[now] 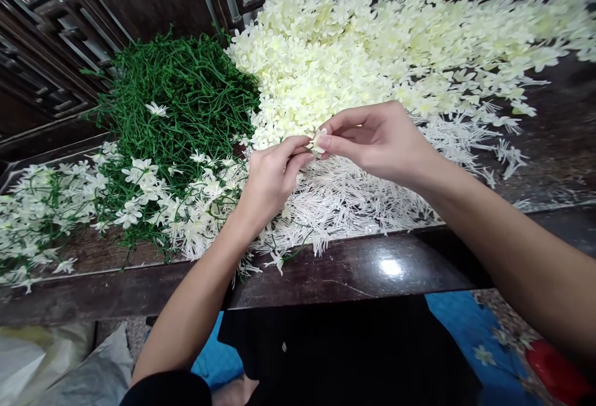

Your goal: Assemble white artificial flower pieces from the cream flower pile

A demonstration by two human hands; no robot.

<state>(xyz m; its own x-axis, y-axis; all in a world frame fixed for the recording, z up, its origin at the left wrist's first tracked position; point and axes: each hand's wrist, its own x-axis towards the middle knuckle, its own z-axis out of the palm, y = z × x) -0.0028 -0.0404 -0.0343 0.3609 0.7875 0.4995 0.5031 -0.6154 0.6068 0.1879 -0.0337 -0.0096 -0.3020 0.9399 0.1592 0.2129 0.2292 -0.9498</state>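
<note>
A small white artificial flower (319,141) is pinched at the meeting fingertips of both hands, above the bench. My right hand (384,144) grips its petals between thumb and forefinger. On the other side, my left hand (272,173) has thumb and forefinger closed at the flower's edge; any stem inside that pinch is hidden. Below the hands spreads a layer of thin white stamen pieces (354,198). Behind them rises a big heap of loose cream-white petals (335,71). Green plastic stems (177,92) are piled to the left, with stemmed white flowers (139,173) in front.
Everything lies on a dark wooden bench (363,263) with a carved backrest (60,21). More stemmed flowers (41,201) reach the far left. Below are blue cloth (456,313), a red object (554,369) at lower right, and pale plastic bags (69,362) at lower left.
</note>
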